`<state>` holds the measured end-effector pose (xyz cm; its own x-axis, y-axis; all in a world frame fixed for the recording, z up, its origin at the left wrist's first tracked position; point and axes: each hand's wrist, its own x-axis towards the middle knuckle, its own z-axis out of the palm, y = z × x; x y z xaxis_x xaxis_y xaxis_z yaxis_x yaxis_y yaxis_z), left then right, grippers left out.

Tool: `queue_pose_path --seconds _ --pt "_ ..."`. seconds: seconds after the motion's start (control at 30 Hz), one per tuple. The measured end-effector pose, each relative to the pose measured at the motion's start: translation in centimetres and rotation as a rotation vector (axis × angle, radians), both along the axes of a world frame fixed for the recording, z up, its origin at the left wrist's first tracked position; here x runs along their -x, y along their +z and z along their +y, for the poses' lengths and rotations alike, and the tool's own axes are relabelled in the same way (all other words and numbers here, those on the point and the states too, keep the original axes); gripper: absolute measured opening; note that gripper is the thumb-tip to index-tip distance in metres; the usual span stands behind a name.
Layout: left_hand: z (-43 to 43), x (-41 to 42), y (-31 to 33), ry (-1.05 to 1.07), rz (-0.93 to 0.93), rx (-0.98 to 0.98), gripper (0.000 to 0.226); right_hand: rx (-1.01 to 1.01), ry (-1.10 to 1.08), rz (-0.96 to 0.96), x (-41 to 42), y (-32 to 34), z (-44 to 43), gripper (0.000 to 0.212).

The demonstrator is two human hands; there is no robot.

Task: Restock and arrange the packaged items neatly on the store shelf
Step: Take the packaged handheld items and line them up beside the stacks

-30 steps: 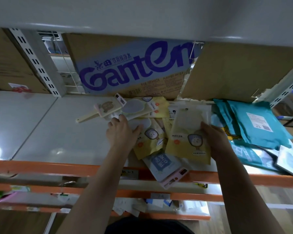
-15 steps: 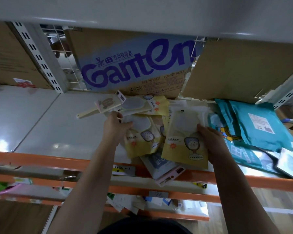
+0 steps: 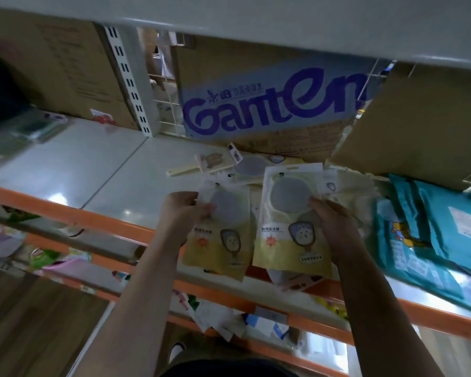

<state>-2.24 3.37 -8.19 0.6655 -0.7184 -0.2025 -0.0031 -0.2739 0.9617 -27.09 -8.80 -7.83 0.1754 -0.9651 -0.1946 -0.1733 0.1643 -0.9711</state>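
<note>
Over the front edge of the shelf [image 3: 101, 172], two yellow packets are held side by side, the left packet [image 3: 220, 240] a little lower than the right packet [image 3: 286, 235], both face-up with their printed ends toward the person. To do this step well, I judge the pair should be squared so edges and prints match, then laid down as one tidy stack (not dropped back on the heap), with the bottoms kept clear of the orange rail. The left hand [image 3: 184, 213] pinches its packet at the upper left edge, and the right hand [image 3: 335, 227] grips its packet along the right edge; both grips are narrow and closed on thin film. Just behind, more yellow packets and a cream-handled item [image 3: 185, 170] lie jumbled; teal packages [image 3: 433, 227] overlap at the right, and a Ganten carton [image 3: 269, 112] stands at the back
</note>
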Motion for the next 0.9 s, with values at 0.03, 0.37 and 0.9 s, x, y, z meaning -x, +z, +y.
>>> queue_pose_path --seconds 0.03,0.37,0.9 --pt "0.7 -0.6 0.0 0.013 -0.014 0.009 0.010 0.014 0.013 0.029 -0.7 0.0 0.2 0.016" --pt "5.0 -10.7 -0.4 0.140 -0.080 0.037 0.004 0.110 0.164 0.131 -11.2 -0.1 2.2 0.030" --pt "6.1 -39.1 -1.1 0.063 -0.233 -0.097 0.025 0.042 0.095 -0.032 -34.0 -1.4 8.6 0.016"
